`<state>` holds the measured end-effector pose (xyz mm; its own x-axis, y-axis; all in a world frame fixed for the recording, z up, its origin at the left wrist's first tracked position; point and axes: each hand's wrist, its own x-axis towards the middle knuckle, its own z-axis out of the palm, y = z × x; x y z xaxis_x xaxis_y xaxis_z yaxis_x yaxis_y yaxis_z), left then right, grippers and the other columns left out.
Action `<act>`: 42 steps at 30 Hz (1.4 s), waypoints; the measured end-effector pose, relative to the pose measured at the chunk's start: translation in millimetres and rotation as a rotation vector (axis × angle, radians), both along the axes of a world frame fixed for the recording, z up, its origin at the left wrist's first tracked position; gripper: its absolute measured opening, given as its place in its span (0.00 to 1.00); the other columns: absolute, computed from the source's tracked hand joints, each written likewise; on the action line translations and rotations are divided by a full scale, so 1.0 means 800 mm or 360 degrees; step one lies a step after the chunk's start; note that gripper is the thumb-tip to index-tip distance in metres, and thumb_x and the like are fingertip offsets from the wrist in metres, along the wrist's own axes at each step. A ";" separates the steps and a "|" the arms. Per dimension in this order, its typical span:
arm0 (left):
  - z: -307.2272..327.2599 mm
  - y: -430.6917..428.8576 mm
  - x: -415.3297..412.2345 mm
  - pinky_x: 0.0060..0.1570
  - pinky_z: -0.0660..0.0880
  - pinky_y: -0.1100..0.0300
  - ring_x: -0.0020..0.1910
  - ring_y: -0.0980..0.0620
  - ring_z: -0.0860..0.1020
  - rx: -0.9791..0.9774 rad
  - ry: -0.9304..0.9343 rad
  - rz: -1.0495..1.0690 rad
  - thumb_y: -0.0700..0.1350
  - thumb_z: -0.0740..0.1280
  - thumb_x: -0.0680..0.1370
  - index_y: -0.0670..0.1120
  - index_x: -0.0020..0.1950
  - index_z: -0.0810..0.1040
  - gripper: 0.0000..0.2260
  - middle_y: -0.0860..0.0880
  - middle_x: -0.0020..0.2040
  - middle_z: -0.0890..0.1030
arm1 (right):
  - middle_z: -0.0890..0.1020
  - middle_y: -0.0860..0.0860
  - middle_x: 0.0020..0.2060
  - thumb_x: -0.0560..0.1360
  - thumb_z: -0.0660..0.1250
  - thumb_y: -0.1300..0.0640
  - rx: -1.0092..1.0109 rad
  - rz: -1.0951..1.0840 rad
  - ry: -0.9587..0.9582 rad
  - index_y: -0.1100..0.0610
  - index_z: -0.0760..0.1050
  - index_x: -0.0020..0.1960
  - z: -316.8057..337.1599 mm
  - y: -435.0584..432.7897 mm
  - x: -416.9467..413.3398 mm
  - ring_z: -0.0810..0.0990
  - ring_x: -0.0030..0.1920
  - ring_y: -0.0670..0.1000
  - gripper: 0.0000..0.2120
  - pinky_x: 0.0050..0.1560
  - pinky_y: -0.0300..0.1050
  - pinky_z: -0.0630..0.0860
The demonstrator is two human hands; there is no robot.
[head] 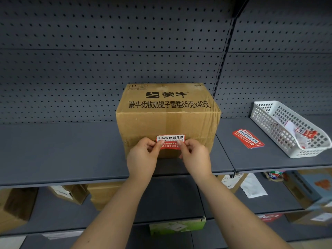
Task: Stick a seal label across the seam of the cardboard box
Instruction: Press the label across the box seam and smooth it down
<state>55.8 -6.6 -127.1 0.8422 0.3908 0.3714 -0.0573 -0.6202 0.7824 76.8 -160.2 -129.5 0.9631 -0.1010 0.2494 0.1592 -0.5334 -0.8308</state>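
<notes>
While both hands, left [143, 155] and right [195, 157], pinch the label [170, 142] against the near face of the box [167, 119] on the shelf [71, 150], uneven pressing could skew it off the seam or crease it

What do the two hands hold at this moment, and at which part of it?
Both hold the seal label against the front of the cardboard box: the left hand has its grip on the label's left end, the right hand on its right end.
</notes>
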 end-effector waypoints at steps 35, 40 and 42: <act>0.043 -0.004 0.032 0.36 0.78 0.43 0.31 0.50 0.78 0.0449 0.0368 -0.0687 0.49 0.55 0.81 0.55 0.48 0.70 0.06 0.50 0.34 0.80 | 0.83 0.53 0.35 0.76 0.61 0.58 -0.0775 0.0417 -0.0322 0.54 0.76 0.52 0.044 -0.009 0.032 0.81 0.34 0.57 0.08 0.29 0.50 0.77; 0.037 0.038 0.020 0.39 0.79 0.48 0.32 0.54 0.80 0.0088 0.0315 -0.0487 0.49 0.57 0.81 0.59 0.47 0.75 0.09 0.52 0.34 0.81 | 0.81 0.48 0.33 0.74 0.62 0.60 -0.0535 0.0188 -0.0123 0.50 0.77 0.49 0.046 -0.053 0.037 0.78 0.33 0.50 0.08 0.33 0.49 0.77; 0.026 0.048 0.009 0.38 0.78 0.50 0.35 0.57 0.78 0.0127 0.0151 -0.0435 0.48 0.61 0.79 0.58 0.48 0.76 0.06 0.54 0.36 0.81 | 0.82 0.49 0.37 0.73 0.63 0.61 -0.0428 0.0233 -0.0232 0.52 0.78 0.51 0.038 -0.067 0.032 0.77 0.35 0.47 0.09 0.37 0.48 0.77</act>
